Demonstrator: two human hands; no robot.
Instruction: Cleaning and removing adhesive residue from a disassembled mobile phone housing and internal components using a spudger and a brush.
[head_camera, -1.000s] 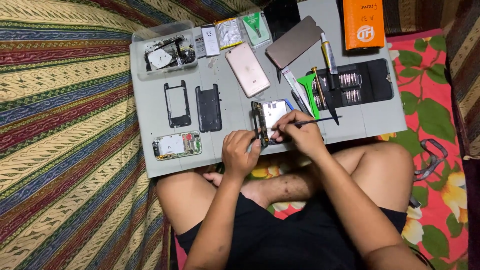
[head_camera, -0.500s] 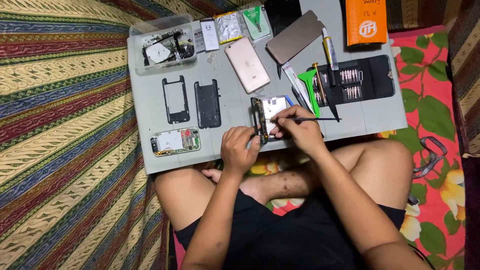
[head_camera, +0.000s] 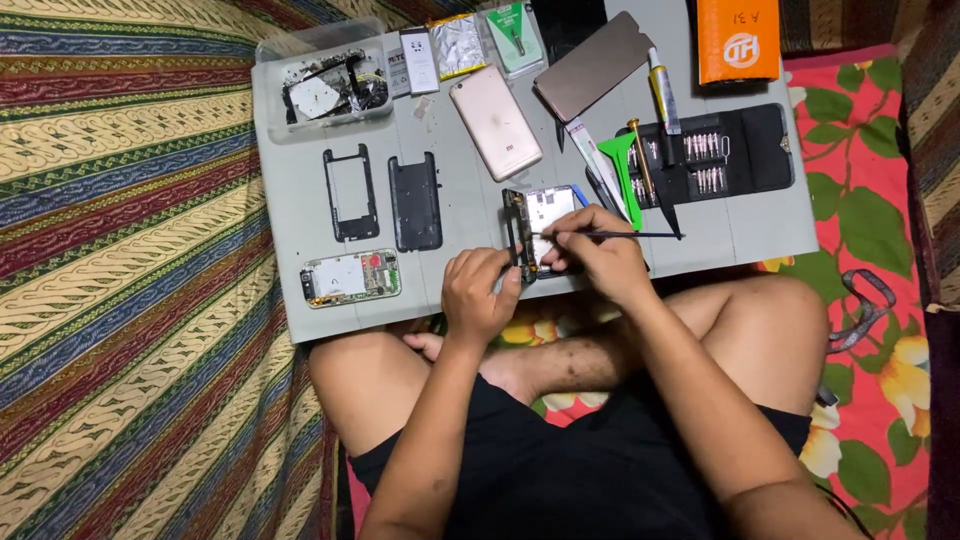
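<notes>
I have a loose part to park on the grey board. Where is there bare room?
The grey board is bare along its left edge beside the black frame, and at the right corner below the bit case. It is crowded around the left hand, right hand and opened phone.

Opened phone and thin tool
Opened phone (head_camera: 540, 225) stands on edge at six o'clock of the tabletop (head_camera: 290, 200); thin black tool (head_camera: 615, 235) lies level, tip touching it.

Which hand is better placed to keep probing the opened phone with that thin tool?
Right hand: it already grips the thin tool over the opened phone. The left hand steadies the phone's edge.
</notes>
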